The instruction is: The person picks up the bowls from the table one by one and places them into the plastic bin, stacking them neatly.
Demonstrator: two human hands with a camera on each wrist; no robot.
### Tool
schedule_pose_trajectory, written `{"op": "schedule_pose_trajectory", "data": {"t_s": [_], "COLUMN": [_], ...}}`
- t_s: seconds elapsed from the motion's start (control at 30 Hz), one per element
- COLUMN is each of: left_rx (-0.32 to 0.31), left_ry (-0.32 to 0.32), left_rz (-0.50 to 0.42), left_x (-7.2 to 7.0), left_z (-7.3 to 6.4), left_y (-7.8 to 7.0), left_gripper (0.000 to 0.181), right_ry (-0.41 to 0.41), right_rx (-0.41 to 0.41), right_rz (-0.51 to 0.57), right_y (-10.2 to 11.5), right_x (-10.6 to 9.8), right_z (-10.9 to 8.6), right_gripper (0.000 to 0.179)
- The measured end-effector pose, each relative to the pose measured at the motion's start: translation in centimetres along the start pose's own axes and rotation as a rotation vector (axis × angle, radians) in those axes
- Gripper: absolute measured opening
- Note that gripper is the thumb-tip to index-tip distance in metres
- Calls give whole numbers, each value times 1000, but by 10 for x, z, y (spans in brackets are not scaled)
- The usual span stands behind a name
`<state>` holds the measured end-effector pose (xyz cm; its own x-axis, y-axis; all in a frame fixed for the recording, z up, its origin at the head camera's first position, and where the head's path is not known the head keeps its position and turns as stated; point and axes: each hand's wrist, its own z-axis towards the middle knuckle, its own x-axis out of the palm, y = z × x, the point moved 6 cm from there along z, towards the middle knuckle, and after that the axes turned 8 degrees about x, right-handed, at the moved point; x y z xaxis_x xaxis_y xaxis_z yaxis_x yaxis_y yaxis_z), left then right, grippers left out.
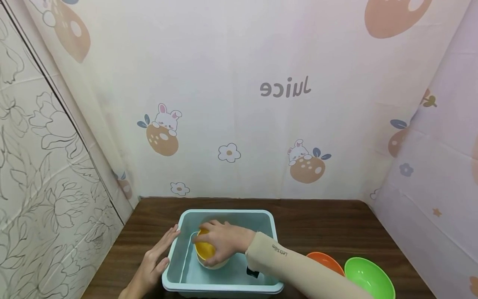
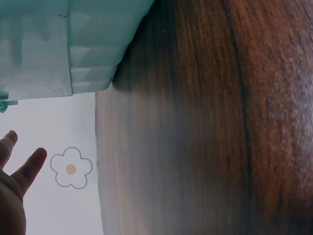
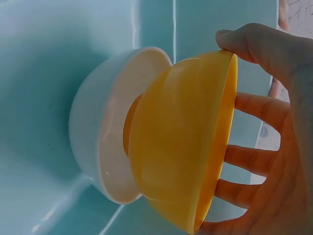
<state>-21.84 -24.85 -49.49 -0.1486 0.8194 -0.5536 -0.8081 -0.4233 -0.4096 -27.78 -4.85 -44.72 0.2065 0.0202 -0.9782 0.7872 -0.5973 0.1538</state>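
A light blue-green plastic bin stands on the wooden table, and inside it sits a white bowl. My right hand reaches into the bin and holds a yellow bowl by its rim, with the thumb on one side and the fingers spread along the other. The yellow bowl's base is at the mouth of the white bowl; whether the two touch I cannot tell. My left hand, fingers extended, lies along the bin's left side. In the left wrist view only some of its fingers show.
To the right of the bin, an orange bowl and a green bowl stand on the wooden table, partly beyond the right forearm. A patterned cloth hangs behind the table, with more sheeting along both sides.
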Motion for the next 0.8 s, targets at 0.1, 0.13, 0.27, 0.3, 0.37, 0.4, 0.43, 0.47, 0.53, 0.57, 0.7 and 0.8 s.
{"op": "schedule_pose_trajectory", "data": {"t_s": [0.1,0.13,0.27,0.3,0.37,0.4,0.43,0.47,0.53,0.57,0.7,0.8], "left_rx": [-7,-10,-2,2,11,14,16,18,20,24,46,63], "left_ry": [4,3,-1,-3,-6,-7,-8,-9,-11,-12,-19,-24], "left_rz": [-2,-3,-4,-6,-7,-8,-10,-12,-16,-18,-27,-33], "left_x": [0,1,1,1,1,1,1,1,1,1,1,1], "left_z": [0,0,0,0,1,1,1,1,1,1,1,1], "left_y": [0,0,0,-1,-1,-2,-2,-2,-2,-2,-3,-4], "left_gripper": [58,58,58,57,57,57,57,57,57,57,55,54], "right_ry": [13,18,31,33,34,35,36,36,36,36,35,34], "right_rx": [2,3,4,4,5,6,9,10,13,14,10,8], "right_rz": [7,10,13,15,15,16,16,16,14,12,3,-6], "right_y": [0,-1,-2,-2,-2,-2,-2,-2,-2,-2,-1,0], "right_x": [3,4,6,7,8,9,10,10,11,12,13,13], "right_z": [0,0,1,1,2,2,2,2,2,2,2,2], "right_gripper": [65,65,66,66,66,66,65,65,65,65,64,64]}}
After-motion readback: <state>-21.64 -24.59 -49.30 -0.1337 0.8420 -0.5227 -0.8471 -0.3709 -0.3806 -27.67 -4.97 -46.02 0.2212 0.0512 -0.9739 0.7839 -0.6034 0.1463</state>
